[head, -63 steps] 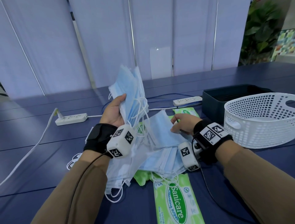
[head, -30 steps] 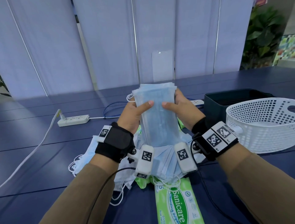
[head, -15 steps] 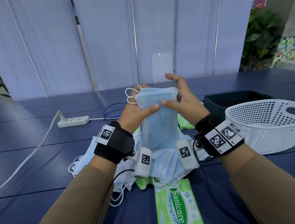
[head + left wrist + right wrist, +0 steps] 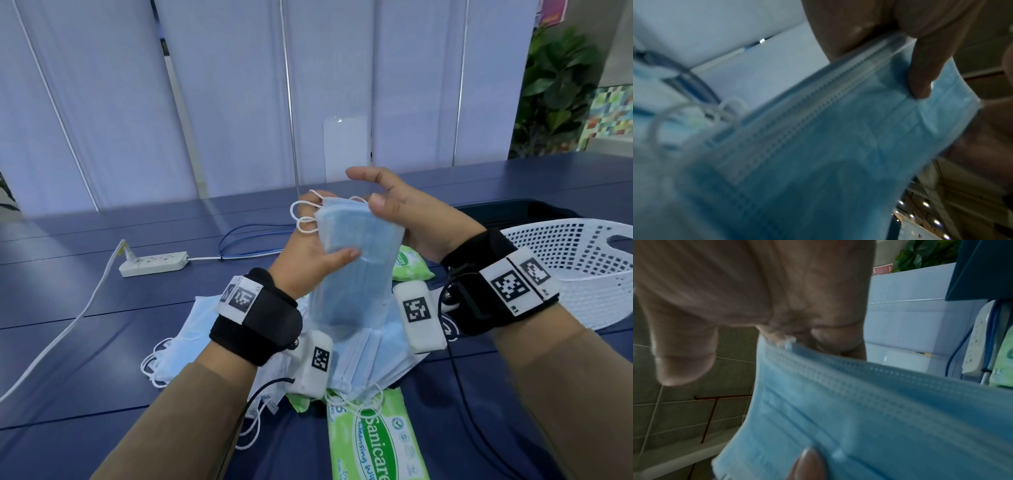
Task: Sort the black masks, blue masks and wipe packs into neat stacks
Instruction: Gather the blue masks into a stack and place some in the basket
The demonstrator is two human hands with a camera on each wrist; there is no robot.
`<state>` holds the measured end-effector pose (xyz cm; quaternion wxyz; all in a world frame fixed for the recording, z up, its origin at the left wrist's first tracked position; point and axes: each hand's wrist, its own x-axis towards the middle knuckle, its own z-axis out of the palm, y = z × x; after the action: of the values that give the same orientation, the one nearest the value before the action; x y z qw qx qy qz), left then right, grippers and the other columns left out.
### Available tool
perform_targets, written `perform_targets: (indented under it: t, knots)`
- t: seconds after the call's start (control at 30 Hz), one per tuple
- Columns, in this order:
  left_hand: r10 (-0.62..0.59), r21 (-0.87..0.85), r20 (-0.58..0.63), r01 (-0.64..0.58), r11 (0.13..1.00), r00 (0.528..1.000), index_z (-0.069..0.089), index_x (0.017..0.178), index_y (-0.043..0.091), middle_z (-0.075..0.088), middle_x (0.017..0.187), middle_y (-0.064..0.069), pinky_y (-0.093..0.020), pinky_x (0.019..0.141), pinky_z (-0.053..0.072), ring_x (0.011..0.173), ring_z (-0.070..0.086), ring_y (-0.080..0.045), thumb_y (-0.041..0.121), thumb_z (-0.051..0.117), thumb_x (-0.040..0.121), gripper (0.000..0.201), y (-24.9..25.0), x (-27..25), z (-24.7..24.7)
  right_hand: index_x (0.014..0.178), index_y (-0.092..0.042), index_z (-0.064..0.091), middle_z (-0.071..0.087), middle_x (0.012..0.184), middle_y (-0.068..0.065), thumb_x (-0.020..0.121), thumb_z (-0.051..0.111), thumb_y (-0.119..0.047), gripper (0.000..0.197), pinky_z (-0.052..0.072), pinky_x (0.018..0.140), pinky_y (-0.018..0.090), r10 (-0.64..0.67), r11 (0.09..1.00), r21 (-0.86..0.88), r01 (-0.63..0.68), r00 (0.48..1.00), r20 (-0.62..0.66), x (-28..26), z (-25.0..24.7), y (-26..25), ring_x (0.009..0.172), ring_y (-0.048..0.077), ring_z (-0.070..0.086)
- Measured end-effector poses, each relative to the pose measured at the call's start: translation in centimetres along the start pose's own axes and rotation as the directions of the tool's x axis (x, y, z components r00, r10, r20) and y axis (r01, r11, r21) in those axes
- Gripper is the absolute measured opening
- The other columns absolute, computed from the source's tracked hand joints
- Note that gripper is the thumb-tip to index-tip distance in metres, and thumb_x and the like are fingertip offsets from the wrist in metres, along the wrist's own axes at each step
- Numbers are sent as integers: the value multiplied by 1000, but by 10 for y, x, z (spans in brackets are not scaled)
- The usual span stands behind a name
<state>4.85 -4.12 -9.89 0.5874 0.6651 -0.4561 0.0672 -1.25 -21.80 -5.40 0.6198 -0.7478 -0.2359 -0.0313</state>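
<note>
A bundle of blue masks [image 4: 356, 274] stands on end above the table, its white ear loops sticking out at the upper left. My left hand [image 4: 318, 250] grips it from the left, thumb across the front. In the left wrist view the thumb lies on the bundle [image 4: 838, 146]. My right hand [image 4: 394, 212] rests at the bundle's top right corner with its thumb lifted off. The right wrist view has the fingers touching the top edge of the bundle [image 4: 859, 418]. More loose blue masks [image 4: 370, 359] lie fanned out below. Green wipe packs [image 4: 373, 442] [image 4: 411, 263] lie near and far. No black masks are in view.
A white perforated basket [image 4: 582, 267] stands at the right, with a dark bin [image 4: 513, 209] behind it. A white power strip [image 4: 154, 263] with its cable lies at the left, and blue cable loops run behind the hands. Ear loops trail off the pile's left side.
My right hand went from pinching the bundle's side to resting at its top edge, thumb off. The bundle now leans slightly and its edges look more even.
</note>
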Motion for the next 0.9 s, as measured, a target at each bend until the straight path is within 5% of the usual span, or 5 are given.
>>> perform_targets:
  t: [0.1, 0.3, 0.53, 0.73, 0.9]
  knots:
    - [29, 236, 33, -36, 971, 999, 49, 122, 8, 48, 125, -18, -19, 96, 42, 117, 51, -15, 39, 66, 70, 63, 6, 3, 2, 119, -31, 51, 65, 108, -3, 71, 75, -22, 53, 50, 87, 25, -61, 971, -232, 63, 998, 18, 1, 9, -2, 97, 8, 62]
    - [-71, -237, -188, 25, 971, 980, 34, 104, 25, 54, 108, 9, -32, 74, 55, 84, 63, -5, 9, 74, 68, 56, 10, -4, -3, 88, -18, 59, 60, 80, -1, 69, 63, -3, 25, 47, 70, 26, -215, 976, -25, 217, 937, -277, 8, 5, 5, 75, 14, 56]
    - [-181, 685, -10, 139, 715, 983, 65, 105, 9, 66, 97, -8, -33, 79, 43, 94, 60, -28, 23, 69, 78, 31, 16, -1, -34, 101, -31, 48, 60, 98, 0, 67, 71, -11, 46, 47, 81, 31, -98, 955, -292, 50, 984, -151, 9, 5, 19, 86, 16, 59]
    - [-264, 857, 76, 73, 511, 961, 67, 96, 14, 57, 88, -3, -34, 74, 39, 85, 55, -24, 18, 68, 81, 15, 32, 2, -42, 139, -40, 26, 43, 132, -15, 72, 79, -14, 89, 37, 95, 9, -87, 836, -546, 50, 995, -42, 5, 21, 9, 111, -1, 47]
    - [-334, 887, 112, 57, 459, 936, 70, 96, 16, 58, 92, -3, -32, 72, 38, 82, 50, -19, 20, 69, 82, 15, 39, 3, -39, 84, -20, 62, 53, 65, -18, 79, 72, -6, 18, 36, 61, 12, -123, 883, -465, 61, 987, -105, 7, 26, 12, 62, -2, 45]
